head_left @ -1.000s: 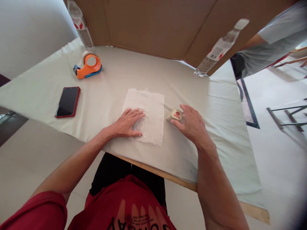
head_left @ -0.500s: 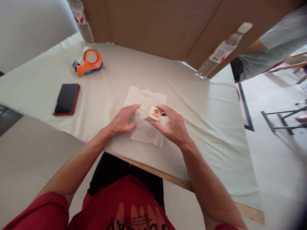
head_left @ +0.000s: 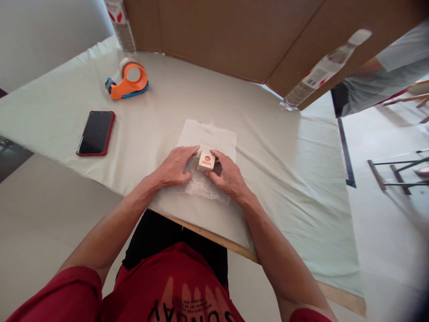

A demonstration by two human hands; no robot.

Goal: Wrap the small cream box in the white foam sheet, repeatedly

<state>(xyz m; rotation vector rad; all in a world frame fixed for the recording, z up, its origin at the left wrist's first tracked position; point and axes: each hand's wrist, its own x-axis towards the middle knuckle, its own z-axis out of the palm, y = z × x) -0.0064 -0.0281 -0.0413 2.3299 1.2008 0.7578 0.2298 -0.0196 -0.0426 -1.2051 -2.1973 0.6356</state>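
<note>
A small cream box [head_left: 206,161] with a red emblem and red label on top sits over the middle of a bubble wrap sheet [head_left: 208,190]. My right hand [head_left: 229,176] has its thumb and forefinger at the box's right side, gripping it. Left of the box, my left hand [head_left: 174,167] rests on the wrap with thumb and fingers spread apart, holding nothing. The far part of the sheet looks white and flat, while the near part is clear and bubbly. My palms hide some of its edges.
An orange and blue tape dispenser [head_left: 129,82] and a phone in a red case [head_left: 96,133] lie to the left. Two water bottles, left [head_left: 121,29] and right [head_left: 325,71], stand against a cardboard panel [head_left: 214,40]. Beyond the panel, a person's grey sleeve [head_left: 407,44] shows.
My right hand has brought the box leftward and down onto the bubble wrap, turning it so its printed face points up. My left hand has stayed nearly in place. The view has shifted slightly.
</note>
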